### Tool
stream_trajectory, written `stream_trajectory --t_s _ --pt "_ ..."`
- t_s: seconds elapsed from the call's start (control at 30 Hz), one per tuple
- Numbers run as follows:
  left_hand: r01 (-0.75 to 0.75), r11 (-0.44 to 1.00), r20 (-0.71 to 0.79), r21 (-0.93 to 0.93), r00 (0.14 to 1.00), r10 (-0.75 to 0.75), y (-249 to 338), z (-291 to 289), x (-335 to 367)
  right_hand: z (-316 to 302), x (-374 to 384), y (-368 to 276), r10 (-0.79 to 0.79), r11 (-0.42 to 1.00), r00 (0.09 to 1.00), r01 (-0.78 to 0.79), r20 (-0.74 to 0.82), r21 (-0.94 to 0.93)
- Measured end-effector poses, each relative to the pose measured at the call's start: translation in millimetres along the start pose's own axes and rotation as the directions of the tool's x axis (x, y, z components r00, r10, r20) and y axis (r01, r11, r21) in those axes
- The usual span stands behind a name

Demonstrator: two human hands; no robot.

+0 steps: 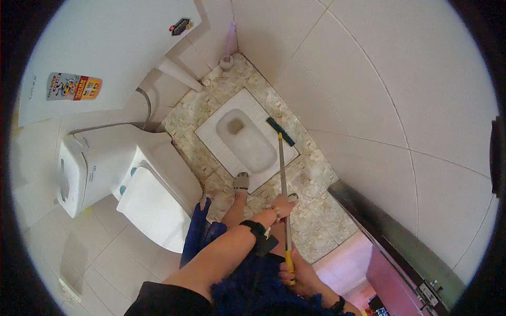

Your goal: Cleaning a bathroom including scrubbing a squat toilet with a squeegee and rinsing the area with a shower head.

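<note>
You've got both hands on the long-handled scrub brush (283, 174), and here's how it stands: your left hand (283, 206) is wrapped around the silver shaft, partway down, while your right hand (295, 271) is closed around the yellow grip at the near end. The pole runs away from you, and out at its tip the dark green bristle head (280, 131) sits right along the right-hand edge of the squat toilet (254, 152), between its far corner and its right corner. That white pan is set into the marbled floor (311, 181), and your left foot (241, 181) is planted by its near corner. Over to your left, a white pedestal toilet (158, 208) stands with its lid down. At the floor's far corner, a lilac-handled toilet brush (230, 42) stands upright in its holder, with a white pipe (182, 75) slanting down near it.
</note>
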State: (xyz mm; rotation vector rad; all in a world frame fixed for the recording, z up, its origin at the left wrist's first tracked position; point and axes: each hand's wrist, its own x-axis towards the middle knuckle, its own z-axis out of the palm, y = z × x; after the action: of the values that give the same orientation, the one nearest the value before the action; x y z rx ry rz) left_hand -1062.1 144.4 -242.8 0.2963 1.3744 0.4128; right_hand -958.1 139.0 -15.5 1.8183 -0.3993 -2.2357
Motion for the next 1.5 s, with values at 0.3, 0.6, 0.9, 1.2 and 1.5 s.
stream_trajectory --t_s 0.3,0.6,0.9,1.2,1.5 --pt "0.192 0.93 -0.467 0.313 0.884 -0.025 -10.7 88.0 22.0 -64.4 -14.2 -3.5 -0.294 0.855 0.951 0.214 -0.101 -0.472" --pt "0.048 0.983 -0.467 0.178 0.883 0.041 -1.4 41.5 30.6 -52.6 7.7 -34.3 -0.159 0.929 0.986 0.169 0.057 -0.328" --pt "-0.039 0.878 -0.055 -0.478 0.998 0.014 -32.0 122.4 5.0 -178.6 -20.7 -35.4 -0.201 0.977 0.973 0.207 0.111 -0.052" --pt "0.284 0.928 0.088 0.242 0.946 -0.312 -17.8 170.5 73.7 -188.9 -32.2 -44.9 -0.163 0.986 0.979 0.165 0.123 -0.009" --pt "0.117 0.973 -0.31 0.199 0.949 -0.051 0.0 221.8 28.8 -241.8 -57.0 -15.4 -0.187 0.982 0.981 0.186 -0.056 -0.028"
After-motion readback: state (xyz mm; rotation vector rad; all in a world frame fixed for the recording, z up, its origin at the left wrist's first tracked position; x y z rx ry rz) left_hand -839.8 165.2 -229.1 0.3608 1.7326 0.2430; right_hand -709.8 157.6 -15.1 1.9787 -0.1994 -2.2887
